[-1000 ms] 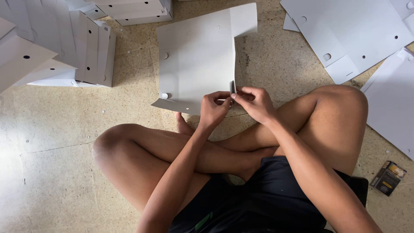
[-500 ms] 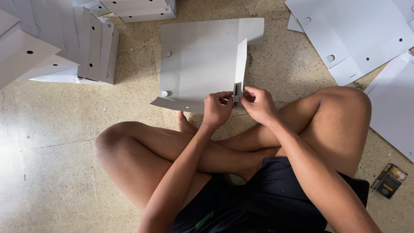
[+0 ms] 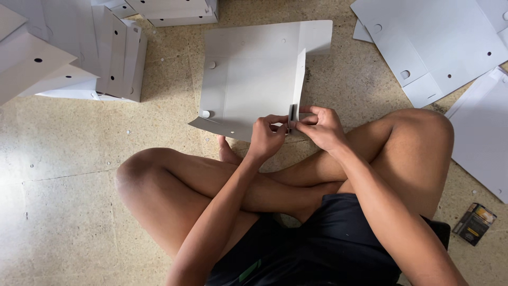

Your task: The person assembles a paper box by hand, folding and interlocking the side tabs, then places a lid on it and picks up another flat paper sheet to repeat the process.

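Head view | person sits cross-legged on speckled floor (image 3: pixel 63 159) | left hand (image 3: pixel 267 137) and right hand (image 3: pixel 323 127) both pinch near end of upright flap (image 3: pixel 299 79) on flat white cardboard sheet (image 3: pixel 248 79), floor ahead of knees | step: folding flap; next likely needs firm crease | smooth stiff card, punched holes | folded boxes (image 3: pixel 79 53) far left.

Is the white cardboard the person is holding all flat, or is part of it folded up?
Partly folded. The white cardboard sheet lies flat on the floor, but its right flap stands upright, pinched by the left hand and right hand.
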